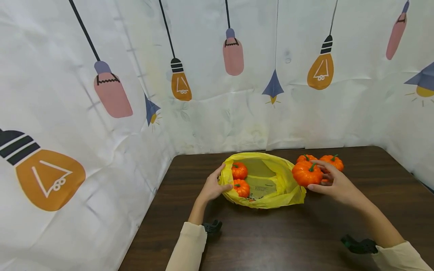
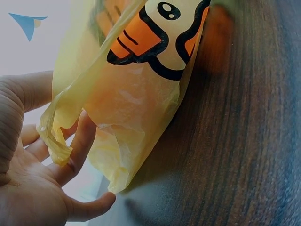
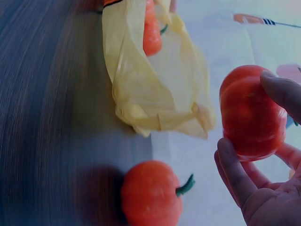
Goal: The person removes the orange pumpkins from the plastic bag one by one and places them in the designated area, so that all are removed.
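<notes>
A yellow plastic bag (image 1: 262,205) lies with its mouth open toward me, two small orange pumpkins (image 1: 239,171) visible inside at its left. My left hand (image 1: 213,187) holds the bag's left edge, thumb at the front and fingers farther back. In the left wrist view the fingers reach behind the bag's yellow film (image 2: 117,103). Between thumb and fingers my right hand (image 1: 339,184) grips another orange pumpkin (image 1: 306,174) with a green stem, raised just right of the bag's mouth. The right wrist view shows this held pumpkin (image 3: 251,113) apart from the bag.
More pumpkins (image 1: 333,162) stand on the dark wooden table (image 1: 264,237) behind my right hand, partly hidden by it. White sheets (image 1: 217,124) printed with lamps hang behind the table and along its sides.
</notes>
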Available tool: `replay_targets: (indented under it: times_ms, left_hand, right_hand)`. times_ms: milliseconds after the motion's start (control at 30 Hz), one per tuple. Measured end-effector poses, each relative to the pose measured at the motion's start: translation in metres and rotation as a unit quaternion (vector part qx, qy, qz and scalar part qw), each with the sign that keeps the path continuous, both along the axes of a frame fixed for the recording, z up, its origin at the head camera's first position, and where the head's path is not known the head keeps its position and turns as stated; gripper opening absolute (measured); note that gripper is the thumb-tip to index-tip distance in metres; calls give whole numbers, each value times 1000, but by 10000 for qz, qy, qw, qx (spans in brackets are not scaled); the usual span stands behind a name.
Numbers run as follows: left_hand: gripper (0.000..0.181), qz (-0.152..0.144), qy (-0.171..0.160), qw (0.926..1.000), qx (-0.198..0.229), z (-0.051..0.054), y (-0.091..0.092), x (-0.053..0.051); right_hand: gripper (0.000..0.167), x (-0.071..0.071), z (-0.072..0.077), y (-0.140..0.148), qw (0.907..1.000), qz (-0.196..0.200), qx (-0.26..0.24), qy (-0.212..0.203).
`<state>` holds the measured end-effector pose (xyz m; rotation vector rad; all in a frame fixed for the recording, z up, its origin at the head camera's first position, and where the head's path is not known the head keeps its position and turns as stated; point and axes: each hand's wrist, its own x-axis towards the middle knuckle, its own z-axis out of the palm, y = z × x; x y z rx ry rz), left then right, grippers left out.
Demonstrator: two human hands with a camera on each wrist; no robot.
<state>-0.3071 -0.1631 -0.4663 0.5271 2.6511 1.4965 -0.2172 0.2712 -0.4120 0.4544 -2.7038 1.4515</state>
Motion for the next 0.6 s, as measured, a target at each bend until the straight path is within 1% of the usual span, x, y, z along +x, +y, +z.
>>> replay_targets:
  times_ms: [267,433,600]
  left_hand:
    - [90,54,108,9999,-52,0,1,0]
    - [91,119,67,9999,-49,1,2,1]
    - [91,153,106,9998,-85,1,3,1]
  right_hand:
    - [82,2,-5,22,9994,-338,60,-9]
    - [88,2,-10,36,9982,-566,157,-127]
    - [91,4,-13,47,9971,-691,164,-267]
